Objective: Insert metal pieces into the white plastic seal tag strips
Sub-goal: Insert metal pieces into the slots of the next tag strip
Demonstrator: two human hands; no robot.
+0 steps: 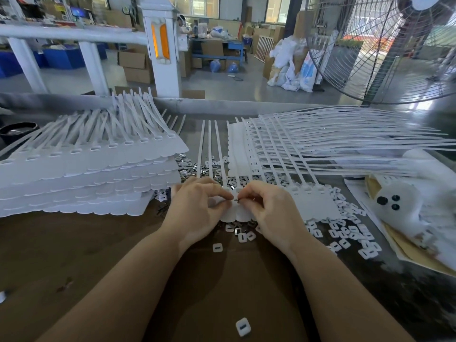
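The right hand [267, 211], just right of the frame's centre, pinches a small dark metal piece [237, 200] between thumb and forefinger, right at the head of a white seal tag strip [318, 202] that lies flat on the tabletop [74, 255]. The left hand [197, 208], just left of centre, has its fingers curled down onto the same strip's near edge, thumb and fingertip pressed close beside the metal piece; whether it pinches the plastic or only presses it cannot be told. The strip's long thin tails run away toward the upper middle of the frame. Around and under the strip, a scatter of shiny metal pieces [187, 169] and small white square caps [345, 233] covers the tabletop in the centre and right. One white cap [243, 327] sits alone at the bottom centre, well apart from the rest. At the left, a tall stack of white tag strips [86, 178] rests in layers, tails pointing up and back. At the upper right, another spread of strips [333, 134] fans its tails toward the right edge. A white plush toy [394, 201] lies at the right edge, and a large wire-guard fan [385, 50] fills the upper right corner
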